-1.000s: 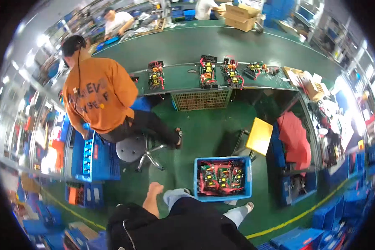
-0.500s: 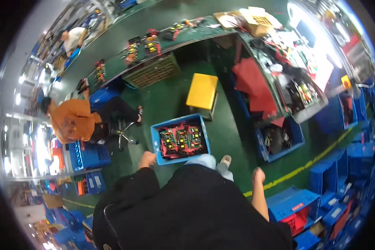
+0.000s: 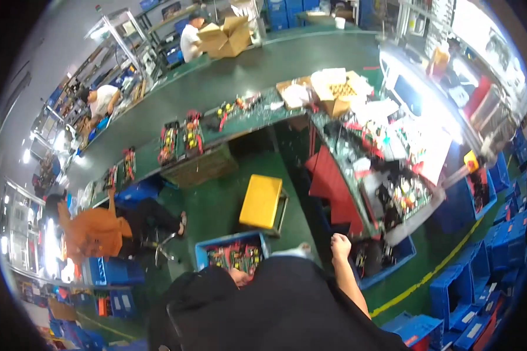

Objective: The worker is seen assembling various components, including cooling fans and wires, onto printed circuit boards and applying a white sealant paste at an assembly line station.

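At the front of my black-clad body, my left hand [image 3: 239, 276] shows over the near side of a blue crate [image 3: 201, 257]; its fingers are smeared and partly hidden by my sleeve. Inside that crate lie several green circuit boards [image 3: 234, 256] with yellow parts and red wrapping. Further right, my right hand [image 3: 341, 247] hangs in the air with curled fingers and nothing visible in them. Below and beyond it stands another blue crate [image 3: 405, 250] holding dark parts, beside the bench leg.
A yellow-topped stool [image 3: 261, 200] stands ahead. The green workbench [image 3: 263, 126] carries several circuit boards, and its right wing holds a cluttered pile [image 3: 386, 140]. A seated person in orange [image 3: 96, 233] works at the left. Blue crates [image 3: 451, 286] are stacked at the right.
My view has tilted up, so bench, stool and crate sit lower. My left hand has shifted from beside the crate's corner to over its near side; my right hand appears further left and nearer the bench.
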The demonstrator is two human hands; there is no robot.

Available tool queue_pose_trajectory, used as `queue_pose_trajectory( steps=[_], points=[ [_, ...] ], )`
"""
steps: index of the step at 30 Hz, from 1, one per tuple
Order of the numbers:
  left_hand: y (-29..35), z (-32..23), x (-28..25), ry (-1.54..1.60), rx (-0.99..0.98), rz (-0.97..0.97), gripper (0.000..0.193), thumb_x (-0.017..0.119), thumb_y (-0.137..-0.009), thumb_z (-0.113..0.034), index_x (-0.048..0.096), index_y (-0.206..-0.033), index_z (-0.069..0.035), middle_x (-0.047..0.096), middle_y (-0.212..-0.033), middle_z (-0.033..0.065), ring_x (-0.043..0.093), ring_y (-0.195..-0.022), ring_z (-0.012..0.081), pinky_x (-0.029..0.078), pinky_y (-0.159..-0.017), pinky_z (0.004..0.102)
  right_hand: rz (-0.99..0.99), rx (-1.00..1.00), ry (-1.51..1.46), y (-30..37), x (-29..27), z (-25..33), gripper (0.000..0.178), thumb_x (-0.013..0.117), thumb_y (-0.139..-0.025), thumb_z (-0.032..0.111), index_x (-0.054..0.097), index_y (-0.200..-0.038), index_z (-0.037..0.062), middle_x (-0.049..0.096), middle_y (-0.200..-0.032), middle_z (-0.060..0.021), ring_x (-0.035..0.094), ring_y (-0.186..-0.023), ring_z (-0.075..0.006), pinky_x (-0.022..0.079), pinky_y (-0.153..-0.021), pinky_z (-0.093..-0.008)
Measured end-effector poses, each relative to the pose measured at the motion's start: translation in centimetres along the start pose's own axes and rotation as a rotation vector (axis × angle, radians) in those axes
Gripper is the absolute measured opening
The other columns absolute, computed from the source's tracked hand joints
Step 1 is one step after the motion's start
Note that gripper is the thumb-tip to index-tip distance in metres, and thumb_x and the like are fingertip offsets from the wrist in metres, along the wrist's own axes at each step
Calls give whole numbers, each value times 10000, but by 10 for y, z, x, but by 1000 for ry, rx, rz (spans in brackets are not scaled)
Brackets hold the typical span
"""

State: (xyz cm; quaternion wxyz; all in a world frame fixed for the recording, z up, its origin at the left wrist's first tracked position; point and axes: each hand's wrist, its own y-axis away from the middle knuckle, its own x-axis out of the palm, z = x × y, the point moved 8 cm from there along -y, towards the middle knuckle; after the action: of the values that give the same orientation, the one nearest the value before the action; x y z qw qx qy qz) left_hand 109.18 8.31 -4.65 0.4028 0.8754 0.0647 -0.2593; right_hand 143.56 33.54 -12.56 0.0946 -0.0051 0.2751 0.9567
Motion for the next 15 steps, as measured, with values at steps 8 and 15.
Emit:
queue_pose_trajectory(
  steps=[8,15],
  points=[
    [-279,-156,-61,232,217,-126,199,683,-745,-210,663,-627,-51,630,-558,83,607,-485,173,476,-485,331,285,50,-147,-76,94,139,195,603,-914,133,650,-1090,64,665,-828,-16,599,-684,-83,459,-571,-224],
    [-330,-90,-94,508,-27,-275,214,694,-803,-254,693,-739,-50,652,-636,55,605,-546,191,485,-534,350,641,-14,-24,-167,257,205,180,573,-910,99,665,-1035,7,653,-795,-31,572,-639,-82,445,-554,-229]
  ],
)
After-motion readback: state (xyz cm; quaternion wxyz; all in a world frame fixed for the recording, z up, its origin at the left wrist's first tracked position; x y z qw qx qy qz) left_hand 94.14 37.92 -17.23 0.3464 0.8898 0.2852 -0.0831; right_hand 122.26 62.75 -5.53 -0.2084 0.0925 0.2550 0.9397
